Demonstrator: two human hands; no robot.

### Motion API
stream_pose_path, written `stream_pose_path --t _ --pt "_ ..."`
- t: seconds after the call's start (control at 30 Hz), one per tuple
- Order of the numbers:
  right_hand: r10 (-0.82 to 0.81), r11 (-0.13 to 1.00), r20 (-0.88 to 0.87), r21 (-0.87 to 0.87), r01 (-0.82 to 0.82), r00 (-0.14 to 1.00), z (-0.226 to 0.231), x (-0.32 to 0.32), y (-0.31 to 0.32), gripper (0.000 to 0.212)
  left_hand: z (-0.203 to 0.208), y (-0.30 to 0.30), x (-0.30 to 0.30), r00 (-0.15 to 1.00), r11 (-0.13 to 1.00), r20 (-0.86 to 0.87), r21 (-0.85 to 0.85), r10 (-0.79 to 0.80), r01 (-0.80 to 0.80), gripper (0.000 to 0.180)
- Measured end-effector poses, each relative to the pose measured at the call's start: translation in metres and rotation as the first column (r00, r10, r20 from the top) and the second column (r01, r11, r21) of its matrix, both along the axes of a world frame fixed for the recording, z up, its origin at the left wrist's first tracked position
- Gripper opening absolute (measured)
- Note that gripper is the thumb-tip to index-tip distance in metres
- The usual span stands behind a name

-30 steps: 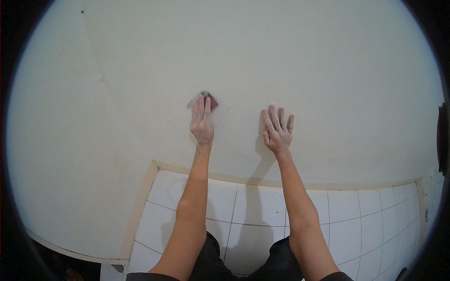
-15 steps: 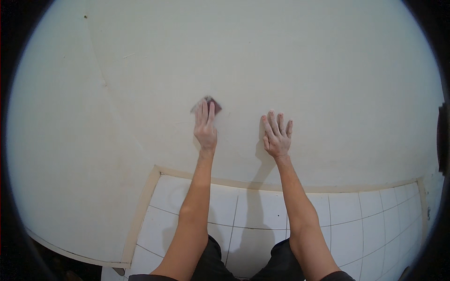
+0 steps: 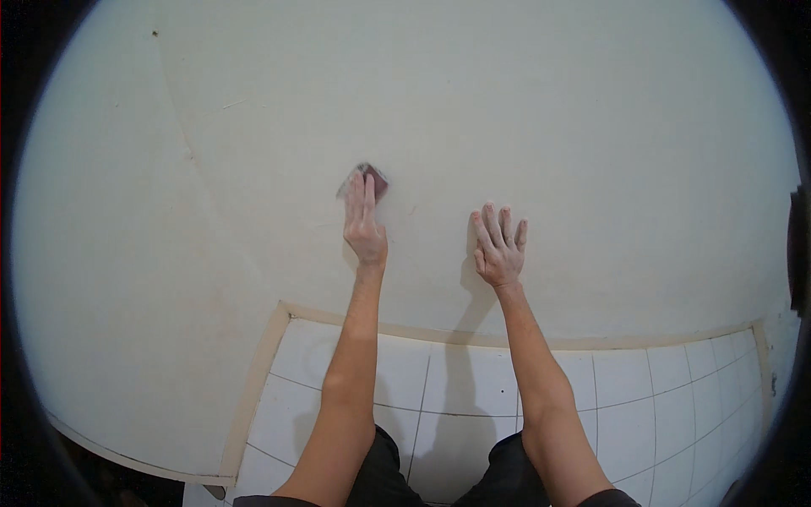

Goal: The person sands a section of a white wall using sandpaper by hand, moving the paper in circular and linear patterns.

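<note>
Under the fingers of my left hand [image 3: 365, 226] is a small folded piece of sandpaper [image 3: 377, 179], grey on one side and dark reddish brown on the other. My fingers press it flat to the off-white wall [image 3: 541, 127], and its edges stick out around the fingertips. Farther right, my right hand [image 3: 500, 249] rests on the same wall with its fingers spread and nothing in it. Whitish dust coats the fingers of both hands.
A cream baseboard [image 3: 574, 343] runs along the wall's foot above white floor tiles [image 3: 473, 376]. The wall has a corner at the left, near a dark opening [image 3: 127, 486]. A dark object [image 3: 797, 251] stands out at the far right.
My left hand has slid a little up and to the left across the wall, carrying the sandpaper along. My right hand stays in place.
</note>
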State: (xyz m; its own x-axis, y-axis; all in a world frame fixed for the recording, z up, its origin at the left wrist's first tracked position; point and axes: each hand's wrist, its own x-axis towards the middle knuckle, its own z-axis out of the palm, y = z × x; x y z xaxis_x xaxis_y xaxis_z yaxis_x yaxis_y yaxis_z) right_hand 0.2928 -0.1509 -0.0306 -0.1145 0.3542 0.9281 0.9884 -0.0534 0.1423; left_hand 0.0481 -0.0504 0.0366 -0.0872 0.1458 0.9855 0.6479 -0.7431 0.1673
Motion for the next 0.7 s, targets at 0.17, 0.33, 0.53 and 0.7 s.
stream_pose_path --t 0.17,0.33,0.53,0.7 --pt "0.015 1.000 -0.007 -0.007 -0.015 1.000 0.004 -0.003 0.005 0.059 -0.068 0.005 -0.013 0.985 0.990 -0.139 -0.072 0.107 -0.117 0.082" --pt "0.000 1.000 -0.004 -0.005 0.000 1.000 0.000 0.006 0.003 0.058 -0.003 0.005 0.001 0.999 1.000 -0.035 0.010 0.028 -0.027 0.081" --pt "-0.003 1.000 0.004 0.004 0.003 1.000 -0.002 0.002 0.002 0.057 0.012 0.003 0.005 0.993 0.991 -0.114 0.122 -0.035 0.049 0.077" --pt "-0.010 1.000 0.012 -0.010 0.010 1.000 0.001 -0.002 0.001 0.055 0.005 0.004 0.006 0.990 0.997 -0.135 0.071 0.029 -0.020 0.074"
